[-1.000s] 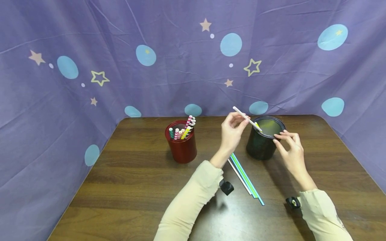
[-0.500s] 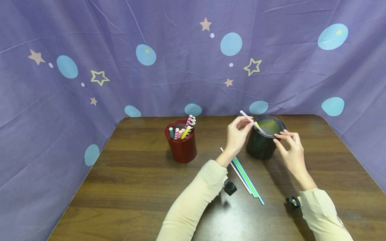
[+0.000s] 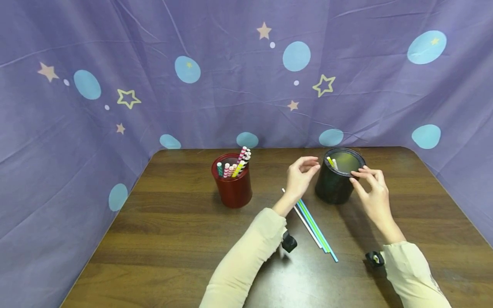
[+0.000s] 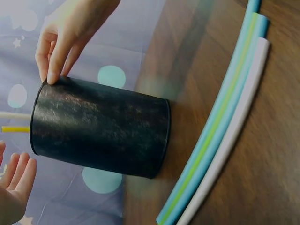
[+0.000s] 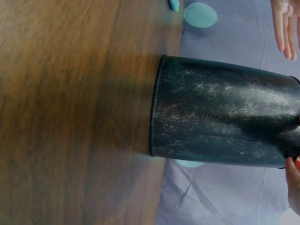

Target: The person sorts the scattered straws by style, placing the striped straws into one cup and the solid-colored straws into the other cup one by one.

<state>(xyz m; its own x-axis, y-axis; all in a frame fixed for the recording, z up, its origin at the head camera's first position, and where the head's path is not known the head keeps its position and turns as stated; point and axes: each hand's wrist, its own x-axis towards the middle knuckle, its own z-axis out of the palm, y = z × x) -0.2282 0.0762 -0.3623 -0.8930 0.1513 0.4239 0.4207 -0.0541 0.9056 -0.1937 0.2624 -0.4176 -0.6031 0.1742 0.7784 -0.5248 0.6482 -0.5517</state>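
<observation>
A dark green-black can stands upright at the right side of the table. A yellow straw and a white straw lean inside it against the near-left rim. With thumb and fingertips, my right hand holds the can's rim at its right. My left hand hovers just left of the can, fingers loosely bent and holding nothing; in the left wrist view its fingers appear beside the yellow straw. Below the can, several blue, green and white straws lie together on the table.
A red can with several patterned straws stands left of my left hand. The wooden table runs back to a purple curtain with stars and blue ovals.
My left hand carried a white straw rightward to the dark can, let it go inside, and drew back slightly left. My right hand stays at the rim.
</observation>
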